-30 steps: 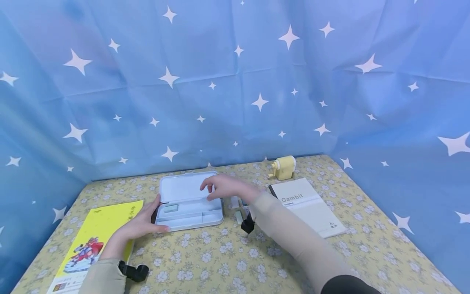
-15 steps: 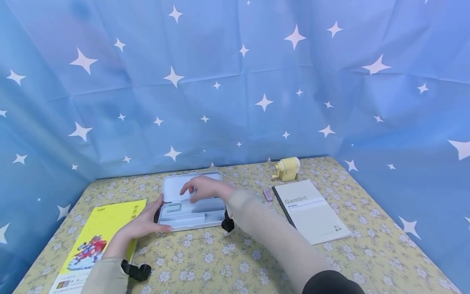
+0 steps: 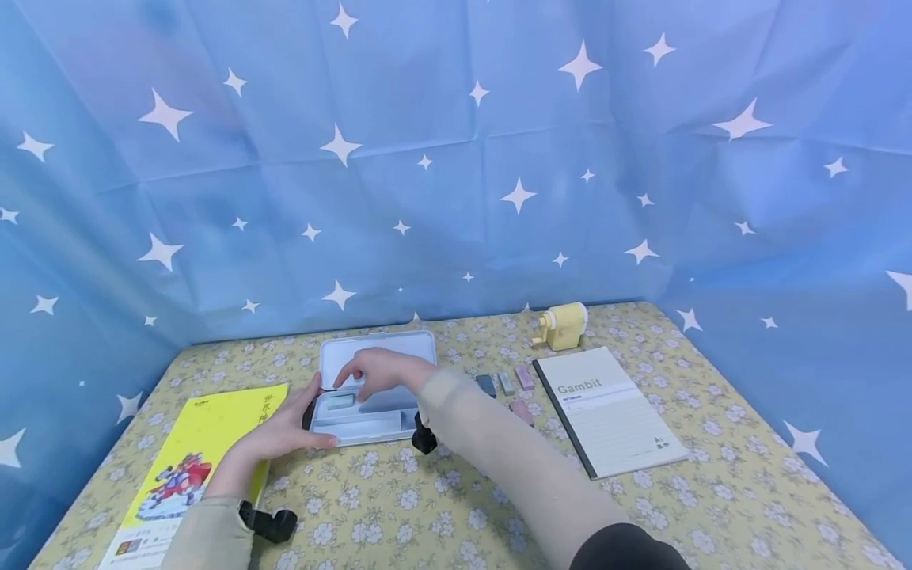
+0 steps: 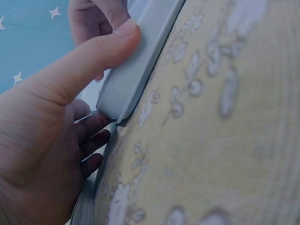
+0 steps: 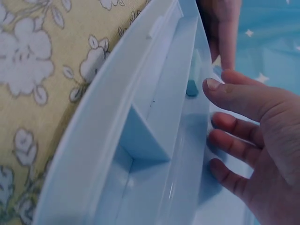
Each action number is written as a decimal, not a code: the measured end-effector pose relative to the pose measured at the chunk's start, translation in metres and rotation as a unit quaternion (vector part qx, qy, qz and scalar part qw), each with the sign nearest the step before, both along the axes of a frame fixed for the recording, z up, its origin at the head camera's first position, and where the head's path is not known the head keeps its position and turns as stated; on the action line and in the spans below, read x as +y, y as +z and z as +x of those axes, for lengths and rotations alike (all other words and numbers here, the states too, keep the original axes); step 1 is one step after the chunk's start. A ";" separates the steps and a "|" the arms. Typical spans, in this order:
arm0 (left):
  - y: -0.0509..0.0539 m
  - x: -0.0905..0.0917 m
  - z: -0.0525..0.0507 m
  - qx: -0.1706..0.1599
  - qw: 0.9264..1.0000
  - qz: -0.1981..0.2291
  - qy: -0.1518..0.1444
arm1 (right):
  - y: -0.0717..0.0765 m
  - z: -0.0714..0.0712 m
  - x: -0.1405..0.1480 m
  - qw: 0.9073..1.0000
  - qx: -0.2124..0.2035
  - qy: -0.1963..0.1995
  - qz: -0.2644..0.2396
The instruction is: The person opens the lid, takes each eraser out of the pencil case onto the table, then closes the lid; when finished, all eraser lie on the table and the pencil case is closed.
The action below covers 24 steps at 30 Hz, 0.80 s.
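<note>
A white pencil case (image 3: pixel 366 427) lies with its lid (image 3: pixel 413 342) raised at the back. Inside, at the left of the rear compartment, sits a small pale green eraser (image 3: pixel 340 401), seen in the right wrist view as a green block (image 5: pixel 192 88). My left hand (image 3: pixel 286 423) holds the case's left end, its thumb along the front wall and its fingers at the end, as the left wrist view shows. Above the rear compartment and eraser hovers my right hand (image 3: pixel 381 372), fingers loosely bent and nothing between them.
Several small erasers, including a dark one (image 3: pixel 486 385) and a pink one (image 3: pixel 523 377), lie right of the case. A notebook (image 3: pixel 613 412), a yellow pencil sharpener (image 3: pixel 564 326) and a yellow book (image 3: pixel 192 451) also rest on the flowered tablecloth (image 3: pixel 399 507).
My right hand has moved left across the case, toward the eraser inside, and its forearm now uncovers the erasers beside the notebook. The left hand keeps its hold. The head view shifted slightly.
</note>
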<state>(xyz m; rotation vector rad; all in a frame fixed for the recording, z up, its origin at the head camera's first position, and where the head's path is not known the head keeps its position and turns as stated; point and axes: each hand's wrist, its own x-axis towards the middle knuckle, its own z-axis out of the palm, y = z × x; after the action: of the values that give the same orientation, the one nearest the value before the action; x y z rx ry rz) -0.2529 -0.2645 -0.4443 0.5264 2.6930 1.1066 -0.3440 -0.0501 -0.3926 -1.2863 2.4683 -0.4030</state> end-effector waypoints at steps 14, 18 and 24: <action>0.001 0.001 0.002 0.011 1.000 -0.006 -0.003 | -0.009 0.006 -0.016 0.998 0.036 0.030 0.040; 0.000 0.000 0.001 0.013 1.000 -0.004 -0.008 | -0.011 0.008 -0.018 0.998 0.043 0.030 0.047; -0.001 -0.001 0.000 0.017 1.000 -0.001 -0.010 | -0.010 0.009 -0.018 0.997 0.051 0.026 0.049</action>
<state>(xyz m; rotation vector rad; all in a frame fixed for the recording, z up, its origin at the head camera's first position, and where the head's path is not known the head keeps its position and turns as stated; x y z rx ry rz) -0.2528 -0.2655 -0.4456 0.5766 2.7114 1.0996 -0.3346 -0.0684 -0.4026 -1.3597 2.4969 -0.2053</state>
